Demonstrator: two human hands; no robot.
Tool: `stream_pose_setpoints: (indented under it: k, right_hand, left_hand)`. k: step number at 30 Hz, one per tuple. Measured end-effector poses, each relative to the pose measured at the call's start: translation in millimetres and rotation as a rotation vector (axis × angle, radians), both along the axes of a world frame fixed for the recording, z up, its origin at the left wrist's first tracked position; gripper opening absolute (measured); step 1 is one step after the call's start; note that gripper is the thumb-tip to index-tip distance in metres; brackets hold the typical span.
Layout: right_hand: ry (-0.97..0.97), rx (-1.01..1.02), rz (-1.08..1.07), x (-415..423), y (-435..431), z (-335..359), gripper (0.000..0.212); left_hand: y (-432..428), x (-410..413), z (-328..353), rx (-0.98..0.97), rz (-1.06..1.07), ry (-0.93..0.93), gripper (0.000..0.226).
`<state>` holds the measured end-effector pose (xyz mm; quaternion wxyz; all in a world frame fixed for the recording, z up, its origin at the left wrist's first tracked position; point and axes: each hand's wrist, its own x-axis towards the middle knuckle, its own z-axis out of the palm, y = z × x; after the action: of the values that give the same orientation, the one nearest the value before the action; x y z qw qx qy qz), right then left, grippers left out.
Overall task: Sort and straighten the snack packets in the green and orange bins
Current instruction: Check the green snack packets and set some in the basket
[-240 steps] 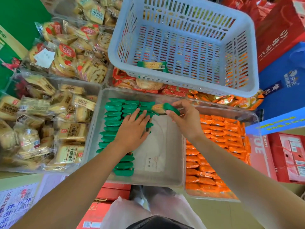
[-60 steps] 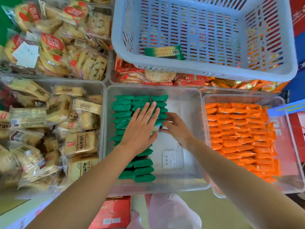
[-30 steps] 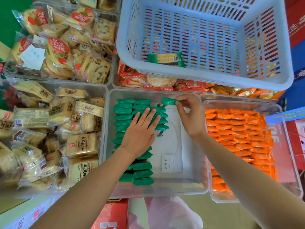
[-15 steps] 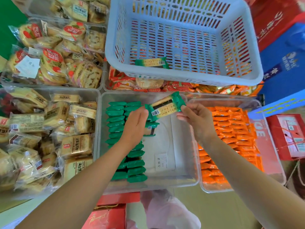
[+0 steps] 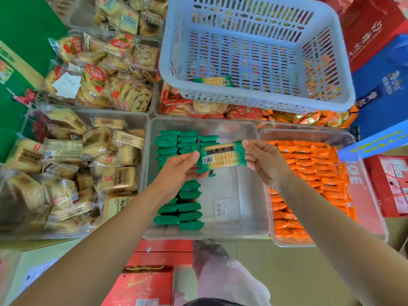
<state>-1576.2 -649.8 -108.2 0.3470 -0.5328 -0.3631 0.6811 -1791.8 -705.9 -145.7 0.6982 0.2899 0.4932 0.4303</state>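
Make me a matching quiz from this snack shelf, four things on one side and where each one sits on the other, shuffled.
Things:
1 green cracker packet
2 blue basket
3 orange packets
4 white slip

Places:
A on the floor of the middle bin
B pinched between left hand and right hand
C in the right bin
D at the back, holding one lone packet

Pairs: 1-B, 2-D, 3-C, 4-A

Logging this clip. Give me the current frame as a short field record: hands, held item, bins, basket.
left hand: pinches left end of held packet
right hand: pinches its right end
held packet: green, barcode side up, above middle bin
middle bin: green packets in rows along left side
right bin: orange packets in rows
blue basket: one lone packet inside
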Motion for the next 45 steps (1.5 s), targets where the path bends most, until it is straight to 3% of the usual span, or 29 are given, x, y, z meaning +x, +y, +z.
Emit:
stream_pose_setpoints:
  k: [2,6,10,15,19,22,25,27,33,39,42,45]
  right_hand:
    - [0.011,0.013,0.029,-0.8,-3.4,1.1,0.039]
    - [-0.074,0.115,-0.005,-4.7,-10.8,-2.5,0.011]
    - [-0.107,0.294,-0.03,-10.1,-14.0,-3.1,0.012]
    - [-0.039,0.408,0.078,-6.7,-17.5,-4.9,0.019]
    - [-0.05,0.451,0.11,0.8,-18.9,-9.6,0.018]
    - [-0.008,0.384,0.129,-0.2,-20.3,-10.8,0.018]
    - [0.131,0.107,0.079,-4.4,-19.8,-8.6,0.021]
    - [0.105,0.031,0.077,-5.5,-19.3,-10.7,0.03]
    - [0.014,0.079,0.045,-3.8,-20.0,-13.0,0.023]
    - [0.04,0.079,0.034,-6.2,-18.5,-12.0,0.03]
    - [0.054,0.054,0.011,-6.7,-16.6,-10.5,0.033]
    - [0.062,0.013,0.009,-6.7,-16.1,-8.9,0.026]
  left_hand:
    - [-3.4,-3.5,0.4,-0.004,0.014,-0.025,0.025]
    - [-5.6,-7.4,3.2,-0.028,-0.003,-0.033,0.031]
    - [-5.8,-8.8,13.0,-0.217,-0.149,-0.06,0.061]
    - [-4.8,-8.8,10.9,-0.206,0.026,-0.102,0.04]
    - [-6.8,-10.2,14.8,-0.17,0.046,-0.152,0.044]
    - [-8.7,-10.2,13.0,-0.079,0.06,-0.068,0.032]
    - [-10.3,-13.9,8.8,0.037,0.037,0.09,0.05]
    - [-11.9,-13.5,9.9,0.1,-0.005,0.136,0.056]
    - [-10.5,-10.8,6.3,0.071,0.16,0.165,0.039]
    - [-7.6,-6.8,8.1,0.048,0.267,0.214,0.028]
    - [-8.2,-9.3,6.7,0.107,0.154,0.244,0.05]
    - [-9.7,-11.7,1.9,0.246,-0.037,0.515,0.065]
